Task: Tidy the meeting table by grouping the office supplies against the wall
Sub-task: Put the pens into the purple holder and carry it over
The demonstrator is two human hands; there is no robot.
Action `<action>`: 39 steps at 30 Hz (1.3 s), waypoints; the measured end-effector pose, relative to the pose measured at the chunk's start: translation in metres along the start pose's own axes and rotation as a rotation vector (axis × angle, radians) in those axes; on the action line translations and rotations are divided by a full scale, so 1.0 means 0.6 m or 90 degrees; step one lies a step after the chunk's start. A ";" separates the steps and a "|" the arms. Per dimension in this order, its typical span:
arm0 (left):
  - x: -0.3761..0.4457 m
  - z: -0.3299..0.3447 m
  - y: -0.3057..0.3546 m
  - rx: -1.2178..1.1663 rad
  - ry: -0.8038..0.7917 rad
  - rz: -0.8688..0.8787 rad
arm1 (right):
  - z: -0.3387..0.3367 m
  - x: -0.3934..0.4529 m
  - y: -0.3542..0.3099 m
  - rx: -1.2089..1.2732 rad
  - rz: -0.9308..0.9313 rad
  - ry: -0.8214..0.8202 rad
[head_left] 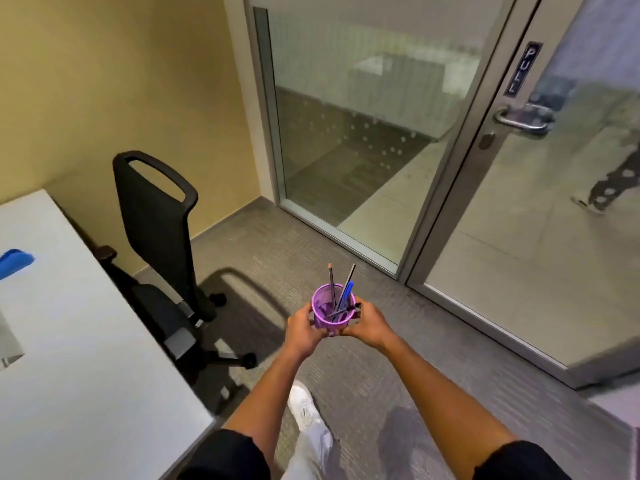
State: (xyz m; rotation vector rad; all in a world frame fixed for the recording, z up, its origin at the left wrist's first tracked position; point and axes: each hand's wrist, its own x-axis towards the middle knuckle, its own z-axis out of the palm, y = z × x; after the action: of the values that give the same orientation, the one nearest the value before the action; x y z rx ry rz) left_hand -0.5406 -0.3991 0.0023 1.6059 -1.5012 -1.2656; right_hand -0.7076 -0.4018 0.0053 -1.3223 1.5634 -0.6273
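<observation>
Both hands, left hand (304, 329) and right hand (369, 323), curl round one purple cup (332, 311), held upright over the floor, well apart from the surface (86, 341) to the left. Left hand nearer it. In the cup: about four pens (343, 296) leaning up-right. One blue thing (15, 259) on the surface; one chair (162, 237) between.

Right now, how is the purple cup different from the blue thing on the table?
The purple cup is up in the air over the carpet, gripped by the left hand and right hand; the blue thing lies on the white table, untouched. The purple cup holds pens and a pencil and shows whole; the blue thing is cut off at the picture's edge.
</observation>
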 end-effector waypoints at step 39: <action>1.189 -0.555 0.144 -0.109 0.383 -0.112 | 0.061 1.358 -0.629 -0.134 -0.223 -0.343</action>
State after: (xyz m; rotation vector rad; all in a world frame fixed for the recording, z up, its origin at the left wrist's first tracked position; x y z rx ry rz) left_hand -0.3368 -1.1638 0.0324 1.8163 -0.8744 -0.8518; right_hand -0.4673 -1.2673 0.0372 -1.7700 0.9845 -0.2769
